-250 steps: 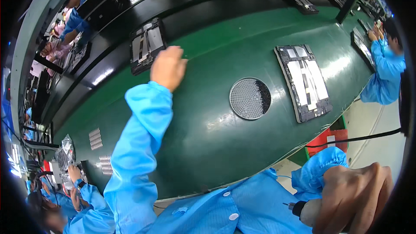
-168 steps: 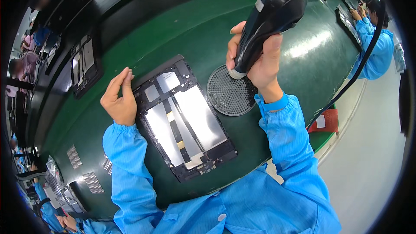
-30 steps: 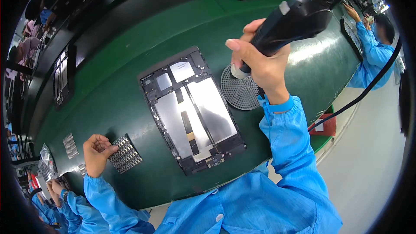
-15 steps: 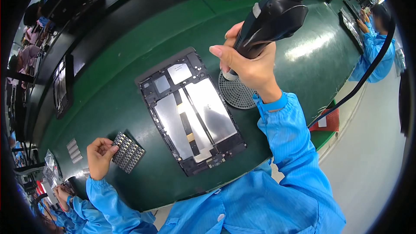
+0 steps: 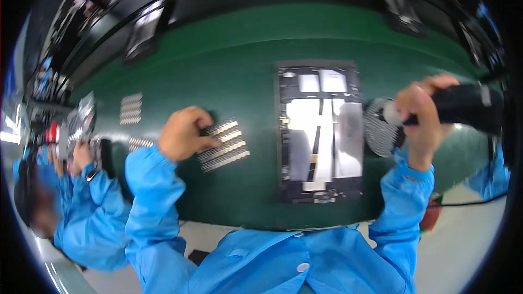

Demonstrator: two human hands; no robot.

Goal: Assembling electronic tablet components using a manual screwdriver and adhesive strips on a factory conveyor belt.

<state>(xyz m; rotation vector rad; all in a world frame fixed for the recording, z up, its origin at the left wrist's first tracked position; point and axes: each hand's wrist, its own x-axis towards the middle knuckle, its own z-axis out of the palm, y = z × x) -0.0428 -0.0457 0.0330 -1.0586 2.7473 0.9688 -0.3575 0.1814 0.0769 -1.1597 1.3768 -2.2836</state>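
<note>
My left hand (image 5: 188, 133) is closed at the upper-left edge of a dark sheet of small parts (image 5: 231, 149) in pale rows. The thumb lies over the sheet; other fingertips are hidden, and motion blurs the hand. At right, my right hand (image 5: 422, 117) wraps round a thick black handheld tool (image 5: 463, 108). Its pale tip is over a round perforated grey disc (image 5: 379, 136). Between my hands, an opened tablet (image 5: 348, 130) lies flat on the green tabletop (image 5: 250, 81), showing silvery metal plates and a dark strip. Neither hand touches the tablet.
Small pale parts (image 5: 131, 109) lie in rows beyond my left hand. Dark device frames (image 5: 146, 30) stand at the back left, others (image 5: 400, 8) at the back right. A co-worker in blue (image 5: 90, 223) sits at left. A black cable (image 5: 468, 203) runs at the lower right.
The whole view has turned, so the tablet now appears upright and the black tool points sideways. The left thumb now reaches further over the sheet. The right hand keeps its hold.
</note>
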